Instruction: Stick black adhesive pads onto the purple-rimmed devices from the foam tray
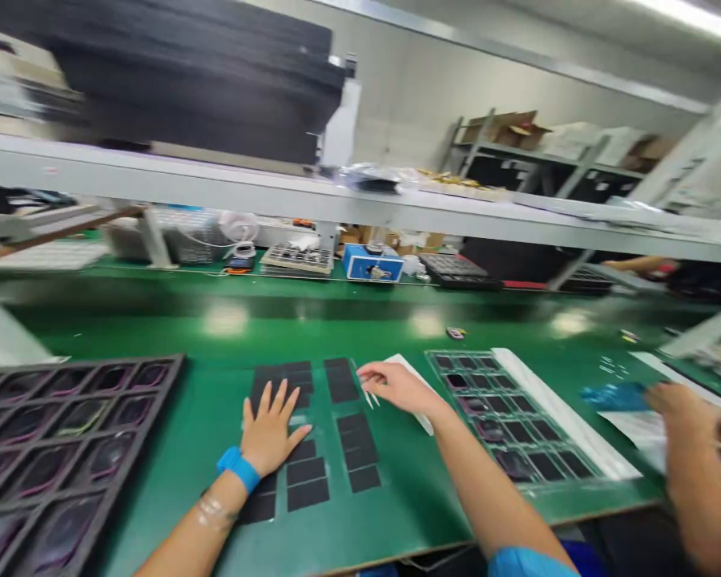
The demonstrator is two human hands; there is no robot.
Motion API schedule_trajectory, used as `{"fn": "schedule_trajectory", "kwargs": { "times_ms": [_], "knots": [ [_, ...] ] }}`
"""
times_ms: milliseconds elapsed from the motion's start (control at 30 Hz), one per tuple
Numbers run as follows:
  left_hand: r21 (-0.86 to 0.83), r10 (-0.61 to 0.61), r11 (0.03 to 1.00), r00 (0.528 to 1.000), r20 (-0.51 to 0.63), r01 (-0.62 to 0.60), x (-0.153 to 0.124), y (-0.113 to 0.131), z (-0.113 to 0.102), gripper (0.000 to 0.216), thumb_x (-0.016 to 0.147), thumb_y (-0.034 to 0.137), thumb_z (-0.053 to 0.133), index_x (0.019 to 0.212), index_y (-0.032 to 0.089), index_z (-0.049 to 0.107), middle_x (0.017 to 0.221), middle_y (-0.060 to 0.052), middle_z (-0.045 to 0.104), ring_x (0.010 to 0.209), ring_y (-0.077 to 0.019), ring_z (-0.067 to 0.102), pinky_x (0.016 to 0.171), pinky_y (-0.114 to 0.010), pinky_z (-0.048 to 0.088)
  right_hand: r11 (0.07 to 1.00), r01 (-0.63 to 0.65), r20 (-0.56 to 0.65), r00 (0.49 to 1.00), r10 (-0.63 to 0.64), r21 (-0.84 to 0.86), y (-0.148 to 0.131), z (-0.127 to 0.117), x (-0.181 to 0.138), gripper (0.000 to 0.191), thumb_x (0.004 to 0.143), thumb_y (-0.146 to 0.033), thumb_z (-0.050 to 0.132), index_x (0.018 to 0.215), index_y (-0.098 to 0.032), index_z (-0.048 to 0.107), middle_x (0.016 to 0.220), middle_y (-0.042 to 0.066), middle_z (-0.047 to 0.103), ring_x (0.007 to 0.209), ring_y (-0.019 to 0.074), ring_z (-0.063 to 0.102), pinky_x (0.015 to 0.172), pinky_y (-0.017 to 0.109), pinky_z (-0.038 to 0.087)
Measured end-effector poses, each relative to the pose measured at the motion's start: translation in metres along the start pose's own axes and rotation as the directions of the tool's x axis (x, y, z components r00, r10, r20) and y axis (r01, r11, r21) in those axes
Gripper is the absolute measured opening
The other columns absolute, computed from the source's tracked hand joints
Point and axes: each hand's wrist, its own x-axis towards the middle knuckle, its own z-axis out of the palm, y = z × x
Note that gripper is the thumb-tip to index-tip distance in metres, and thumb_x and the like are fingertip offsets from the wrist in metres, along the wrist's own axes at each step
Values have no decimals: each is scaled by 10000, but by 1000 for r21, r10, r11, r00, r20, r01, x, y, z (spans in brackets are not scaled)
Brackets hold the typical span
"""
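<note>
My left hand (pixel 269 434) lies flat with fingers spread over rows of thin black rectangular pieces (pixel 308 495), covering some of them. A blue band (pixel 239 470) circles that wrist. Pinched in my right hand (pixel 400 388) is a pair of tweezers (pixel 371 399), its two pale tips pointing down at the green bench beside the right-hand column of black pieces (pixel 356 442). A white strip (pixel 425 423) lies partly under my right hand and forearm. Whether the tweezer tips hold anything is too small to tell.
A dark compartment tray (pixel 167 405) of framed parts stands at left. Right of my arm lies a clear tray (pixel 553 437) with dark rectangles beside a white strip (pixel 568 409). A co-worker's hand (pixel 678 401) is at far right near blue film (pixel 614 397). A shelf (pixel 264 186) spans above the bench.
</note>
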Motion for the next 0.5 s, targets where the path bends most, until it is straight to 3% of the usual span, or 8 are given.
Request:
{"fn": "schedule_trajectory", "kwargs": {
  "times_ms": [67,133,267,400,500],
  "knots": [
    [57,-4,998,1000,1,4,2,-2,5,662,853,582,330,1441,302,206,1532,1,93,1414,-323,31,1058,-658,80,976,-161,-139,980,141,-144,26,-48,7,242,774,-225,597,997,-213,690,946,24,712,850,166,643,773,259,482],
    [101,-7,995,1000,4,6,3,-3,6,661,850,583,319,1439,318,181,1529,22,75,1415,-312,22,1060,-651,92,890,-388,-302,901,312,-237,57,-100,17,237,786,-203,598,1004,-194,691,953,23,713,872,158,639,787,234,468],
    [153,-26,988,1000,12,24,1,-1,7,673,834,575,340,1433,322,169,1520,44,66,1416,-294,12,1070,-634,81,702,-653,-488,729,480,-286,115,-178,34,190,856,-207,563,968,-94,668,1001,94,677,944,215,617,837,316,468],
    [100,-18,995,1000,-15,19,2,-2,10,671,811,582,374,1419,347,213,1511,44,128,1413,-304,52,1075,-629,83,531,-782,-555,613,563,-325,155,-199,48,258,886,-308,574,1077,-135,588,1103,85,596,965,196,596,834,384,505],
    [30,-11,999,1000,-27,12,5,-4,11,674,794,594,410,1407,365,244,1505,42,173,1409,-319,76,1079,-630,73,499,-787,-607,605,515,-362,171,-189,54,293,889,-296,568,1131,-132,560,1146,103,571,992,209,584,845,408,503]
  ]
}}
